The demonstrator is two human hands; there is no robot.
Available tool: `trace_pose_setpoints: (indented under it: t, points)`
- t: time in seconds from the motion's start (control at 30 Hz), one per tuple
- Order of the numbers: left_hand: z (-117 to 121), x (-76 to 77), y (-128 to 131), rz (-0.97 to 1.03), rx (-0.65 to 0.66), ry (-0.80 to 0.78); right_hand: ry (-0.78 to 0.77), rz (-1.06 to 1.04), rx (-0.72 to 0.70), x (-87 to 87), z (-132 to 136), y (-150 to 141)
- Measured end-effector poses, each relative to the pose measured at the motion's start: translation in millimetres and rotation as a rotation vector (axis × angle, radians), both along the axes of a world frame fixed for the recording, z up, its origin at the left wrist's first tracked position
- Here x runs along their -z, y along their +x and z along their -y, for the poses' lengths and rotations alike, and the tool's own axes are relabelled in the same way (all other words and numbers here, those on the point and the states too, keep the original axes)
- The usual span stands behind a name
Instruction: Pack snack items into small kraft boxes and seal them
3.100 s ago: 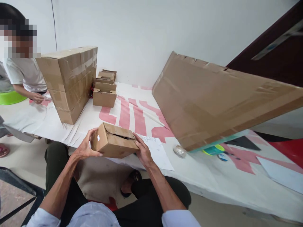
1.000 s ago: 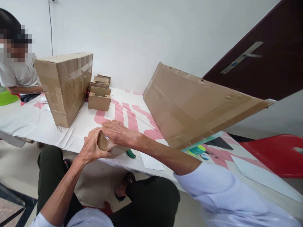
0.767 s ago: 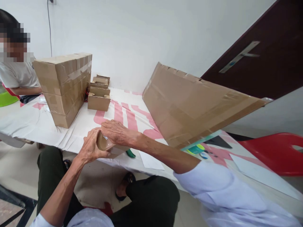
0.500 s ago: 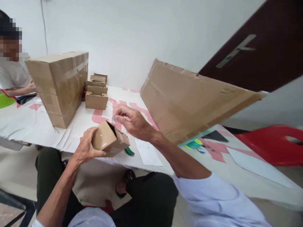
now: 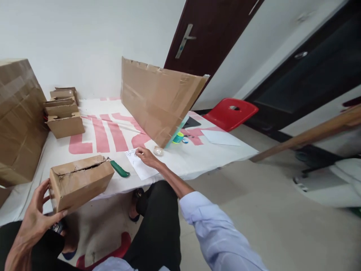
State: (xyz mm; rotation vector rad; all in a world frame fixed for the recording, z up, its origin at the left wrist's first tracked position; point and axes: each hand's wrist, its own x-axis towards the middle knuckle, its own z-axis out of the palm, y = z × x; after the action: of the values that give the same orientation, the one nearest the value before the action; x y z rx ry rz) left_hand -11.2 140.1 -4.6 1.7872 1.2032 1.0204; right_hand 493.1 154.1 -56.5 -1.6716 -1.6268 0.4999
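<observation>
My left hand [image 5: 35, 216] grips the left end of a small brown cardboard box [image 5: 84, 184], thumb beneath and fingers at the end face. A dark, ragged gap runs along the box's top, and the box sits at the table's front edge. Over a white sheet of paper [image 5: 142, 169] with handwriting is my right hand [image 5: 146, 156], its fingers closed in a pinch; what they hold, if anything, is hidden. Between box and paper lies a green-handled tool [image 5: 120, 169], its tip beside the box. Just right of my right hand is a small clear, roll-like item [image 5: 158, 151].
A large cardboard stack [image 5: 19, 124] stands at the left, with small open boxes [image 5: 66, 126] beside it. A big cardboard panel [image 5: 158, 101] leans across the table [image 5: 183, 167]. Beyond it are a green tape roll [image 5: 178, 137] and a red chair [image 5: 228, 113].
The view has turned right, and the person at the left is out of sight. My right hand has moved from above the box to the paper. My left hand still holds the box.
</observation>
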Motion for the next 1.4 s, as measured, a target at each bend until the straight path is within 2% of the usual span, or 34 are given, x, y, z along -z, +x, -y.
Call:
trace_pose_setpoints:
  t: [0.1,0.27,0.63,0.83,1.03,1.2,1.4]
  points:
    - [0.4,-3.2,1.2,0.016,-0.017,-0.016,-0.036,0.045,-0.031,18.0,-12.5,2.1]
    - [-1.5,-5.9,2.4,0.024,-0.017,-0.032,-0.081,0.145,-0.099,32.3,-33.7,5.5]
    - [-1.9,-9.7,4.2,0.018,-0.027,-0.031,-0.147,0.305,-0.163,39.8,-44.7,8.6]
    - [-2.4,-7.7,2.6,0.001,-0.022,-0.026,-0.165,0.371,-0.113,39.2,-42.7,2.3]
    - [9.8,-7.9,7.0,-0.043,0.003,-0.012,-0.156,0.427,-0.084,43.7,-29.4,-9.7]
    - [18.5,-3.3,1.7,-0.053,0.023,0.001,-0.179,0.666,-0.081,53.7,-25.2,-22.4]
    - [24.8,4.9,-12.8,0.020,0.025,-0.045,-0.214,0.800,-0.101,48.9,-11.0,-31.9]
